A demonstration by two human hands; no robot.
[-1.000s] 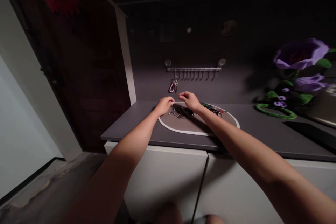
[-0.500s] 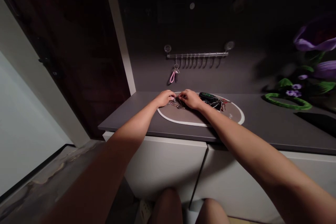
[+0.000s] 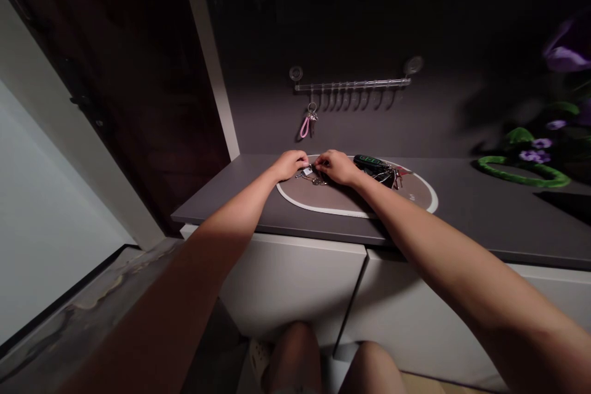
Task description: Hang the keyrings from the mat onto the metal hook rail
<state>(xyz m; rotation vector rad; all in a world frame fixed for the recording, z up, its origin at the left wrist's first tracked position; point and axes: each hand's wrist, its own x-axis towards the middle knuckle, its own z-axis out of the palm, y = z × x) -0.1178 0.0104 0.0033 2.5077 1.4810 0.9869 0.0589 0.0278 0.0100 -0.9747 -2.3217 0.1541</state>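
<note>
Nearest, two bare knees at the bottom edge, in front of two smooth white cabinet doors (image 3: 295, 283). Above these, one flat grey countertop (image 3: 462, 215), matte. On it, one oval mat (image 3: 332, 200), brownish with a pale rim. Over the mat's far left part, left hand (image 3: 289, 164) and right hand (image 3: 337, 166), fingertips drawn together from both sides, pinching one small bunch of metal keys (image 3: 310, 173) that lies on the mat between them; how many keys, too small to count. Just right of the right hand, one dark key fob (image 3: 369, 162) with a green marking, unreadable, touching a second heap of keys (image 3: 390, 176). Further right, one green ring (image 3: 521, 172) and purple flowers (image 3: 561, 55), blurred. On the dark wall behind, one thin metal hook rail (image 3: 353, 84) on two round suction cups, with one pink loop keychain (image 3: 305, 126) hanging at its left end.
</note>
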